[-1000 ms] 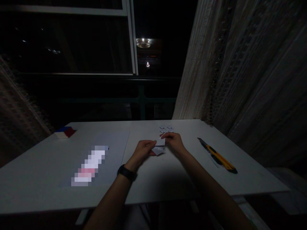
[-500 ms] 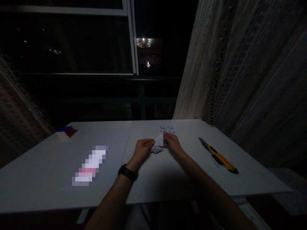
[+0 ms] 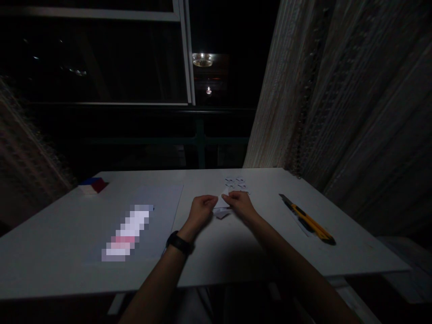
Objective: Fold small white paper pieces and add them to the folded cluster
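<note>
A small folded white paper [image 3: 222,202] is held between my two hands just above the table. My left hand [image 3: 203,207], with a dark band on its wrist, pinches the paper's left side. Thumb and fingers of my right hand [image 3: 240,202] grip its right side, the thumb lying on the front face. A creased flap points downward below the fingers. Just beyond my right hand lie several small white printed pieces [image 3: 236,182] with dark blue marks.
A yellow utility knife [image 3: 312,222] lies on the white table [image 3: 216,270] at the right, beside a thin pale strip. On the left are a large pale sheet [image 3: 165,211], a pixelated bright patch and a red, blue and white cube [image 3: 92,186]. Curtains [image 3: 270,90] hang at both sides.
My right hand has slid slightly down and its thumb now lies across the paper's front, covering the upper tip more. My left hand stays nearly in place.
</note>
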The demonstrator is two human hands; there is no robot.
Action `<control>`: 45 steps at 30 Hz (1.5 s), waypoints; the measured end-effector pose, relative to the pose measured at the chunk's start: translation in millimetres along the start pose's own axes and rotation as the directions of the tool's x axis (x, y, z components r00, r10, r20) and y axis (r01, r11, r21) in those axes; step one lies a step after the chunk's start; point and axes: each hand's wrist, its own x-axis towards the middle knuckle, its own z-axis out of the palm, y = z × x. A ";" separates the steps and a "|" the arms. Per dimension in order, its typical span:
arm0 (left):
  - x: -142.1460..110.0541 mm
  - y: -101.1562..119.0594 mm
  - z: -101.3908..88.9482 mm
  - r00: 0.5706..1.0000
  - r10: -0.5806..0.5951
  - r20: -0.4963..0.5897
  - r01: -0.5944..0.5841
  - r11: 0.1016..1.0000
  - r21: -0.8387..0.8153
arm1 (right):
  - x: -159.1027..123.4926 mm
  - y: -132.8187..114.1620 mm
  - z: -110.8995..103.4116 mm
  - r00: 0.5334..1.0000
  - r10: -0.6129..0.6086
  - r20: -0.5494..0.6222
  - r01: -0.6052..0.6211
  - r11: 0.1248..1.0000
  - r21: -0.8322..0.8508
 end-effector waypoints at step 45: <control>0.7 0.5 0.0 0.999 -0.033 -0.043 0.023 0.978 -0.207 | -2.8 8.4 8.7 0.983 -0.181 -0.029 0.175 0.974 -0.146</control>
